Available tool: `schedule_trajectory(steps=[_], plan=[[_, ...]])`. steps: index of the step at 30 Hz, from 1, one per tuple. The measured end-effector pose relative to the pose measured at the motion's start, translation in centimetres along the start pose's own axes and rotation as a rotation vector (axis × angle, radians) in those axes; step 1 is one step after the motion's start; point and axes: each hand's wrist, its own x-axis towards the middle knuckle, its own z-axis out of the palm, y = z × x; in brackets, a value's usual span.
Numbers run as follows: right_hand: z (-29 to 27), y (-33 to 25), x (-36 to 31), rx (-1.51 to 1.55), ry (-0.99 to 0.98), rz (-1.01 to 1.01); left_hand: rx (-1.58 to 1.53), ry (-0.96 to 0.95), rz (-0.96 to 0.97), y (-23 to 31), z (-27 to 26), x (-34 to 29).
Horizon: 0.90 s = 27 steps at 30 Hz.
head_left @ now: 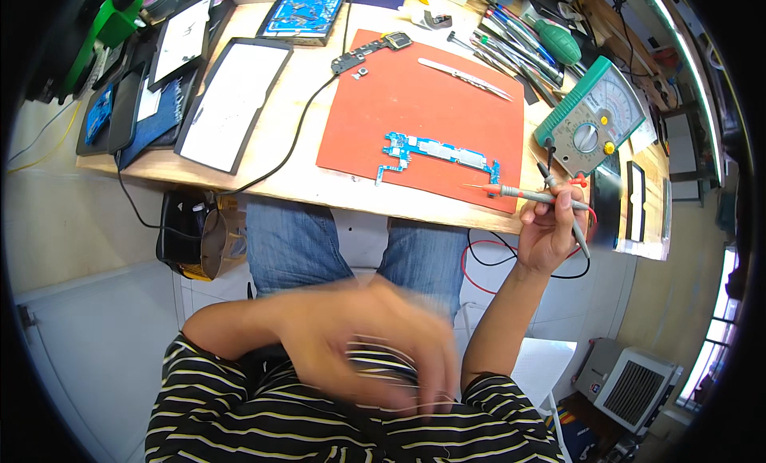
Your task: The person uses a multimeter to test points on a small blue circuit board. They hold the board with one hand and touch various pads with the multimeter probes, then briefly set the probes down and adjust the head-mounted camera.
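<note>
My right hand [550, 230] is closed around two multimeter test probes at the mat's right front corner. The red-banded probe [523, 194] points left over the orange mat [351, 128]; the black-banded probe [579, 238] crosses it, slanting down to the right. Just left of the red-banded tip lies a blue phone circuit board [443, 151], flat on the mat. In front of my striped shirt, my left hand [375, 339] is smeared by motion, its fingers curved. Whether it holds anything cannot be made out. A green-cased analog multimeter [592, 120] leans at the right.
Tweezers [464, 77] and a dark phone part [371, 52] lie on the mat's far side. Pens and tools [519, 52] crowd the back right beside a green blower bulb [557, 41]. A black cable [302, 116] crosses the wooden table; a white-topped tray [233, 104] sits left.
</note>
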Motion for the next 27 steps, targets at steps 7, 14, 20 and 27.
schedule_trajectory(steps=[7, 14, 20, 27], plan=[[0.2, 0.1, 0.1, 0.041, -0.041, -0.024, -0.036, -0.164, 0.473, -5.6, 11.2, 6.2], [0.1, 0.0, -0.1, 0.026, -0.029, -0.024, 0.127, -0.187, 0.581, -6.6, 12.8, 8.0], [0.3, 0.1, 0.0, 0.013, -0.048, -0.044, 0.290, -0.110, 0.709, -7.1, 14.6, 10.5], [0.2, 0.2, 0.2, 0.023, -0.045, -0.032, 0.203, -0.072, 0.715, -8.7, 19.6, 13.5]])
